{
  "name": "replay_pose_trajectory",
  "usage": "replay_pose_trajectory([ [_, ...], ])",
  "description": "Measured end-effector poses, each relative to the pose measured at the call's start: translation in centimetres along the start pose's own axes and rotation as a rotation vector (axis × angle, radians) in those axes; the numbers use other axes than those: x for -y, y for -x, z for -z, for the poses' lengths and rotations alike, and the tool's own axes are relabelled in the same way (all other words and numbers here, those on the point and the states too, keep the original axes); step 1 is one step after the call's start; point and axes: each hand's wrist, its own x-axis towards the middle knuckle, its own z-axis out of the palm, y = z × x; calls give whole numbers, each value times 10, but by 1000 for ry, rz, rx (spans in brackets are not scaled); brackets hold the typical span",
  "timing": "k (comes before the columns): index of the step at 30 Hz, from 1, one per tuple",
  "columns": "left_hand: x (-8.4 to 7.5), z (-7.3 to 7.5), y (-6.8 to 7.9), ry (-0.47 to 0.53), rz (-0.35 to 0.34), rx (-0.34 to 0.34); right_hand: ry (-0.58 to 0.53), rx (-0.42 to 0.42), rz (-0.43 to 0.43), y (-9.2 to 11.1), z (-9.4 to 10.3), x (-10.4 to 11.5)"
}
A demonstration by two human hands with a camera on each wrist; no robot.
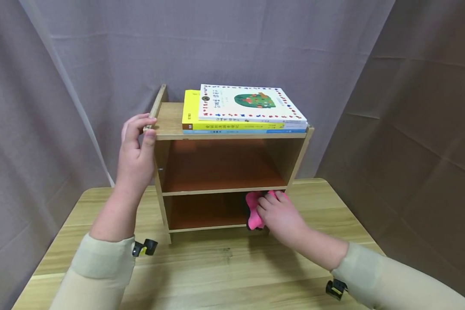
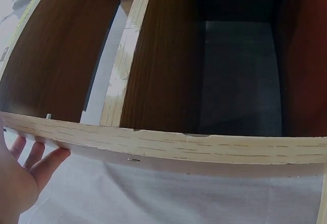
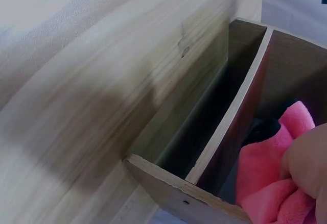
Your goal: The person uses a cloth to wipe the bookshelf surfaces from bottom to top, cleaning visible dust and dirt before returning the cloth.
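Observation:
A small wooden shelf (image 1: 224,190) stands on the table. My left hand (image 1: 136,144) grips the upper end of its left side panel (image 1: 157,103), thumb toward the front edge. In the left wrist view, the fingers (image 2: 48,165) lie along the panel's outer face. My right hand (image 1: 279,215) holds a bright pink cloth (image 1: 254,211) at the right end of the lower compartment. Seen from the right wrist, the cloth (image 3: 265,175) is bunched under the fingers, near the lower board (image 3: 232,112) and the side panel. Something dark shows beside the cloth.
Several books are stacked on the shelf's top board, a white picture book (image 1: 248,103) uppermost and a yellow one (image 1: 190,110) beneath. The wooden table (image 1: 217,275) extends in front and to both sides. Grey curtains (image 1: 232,43) hang behind and around it.

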Motion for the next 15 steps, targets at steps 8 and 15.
replay_pose_trajectory([
  [8, 0, 0, 0, -2, 0, 11, 68, 113, -63, -4, 0, 0],
  [15, -1, 1, -1, 2, -4, 4, 95, 133, -115, -6, -1, 1],
])
